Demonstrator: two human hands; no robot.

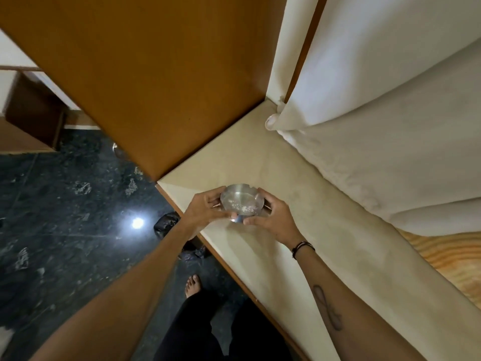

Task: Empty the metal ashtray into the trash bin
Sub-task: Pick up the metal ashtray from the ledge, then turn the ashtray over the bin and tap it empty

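Dark speckled stone floor (65, 217) borders a cream-topped bench (299, 230) with a brown wooden edge, set between an orange-brown wooden panel (156, 74) and white bedding (390, 126). Near the bench's front-left corner, the round, shiny metal ashtray (242, 201), holding pale ash, is gripped at opposite rims by the left hand (205, 208) and the right hand (273, 220), fingers curled closed around it; whether it rests on or just above the surface cannot be told. Judged advice: keep it level while carrying; the crumpled black bag (166, 222) on the floor beside the bench may line the bin.
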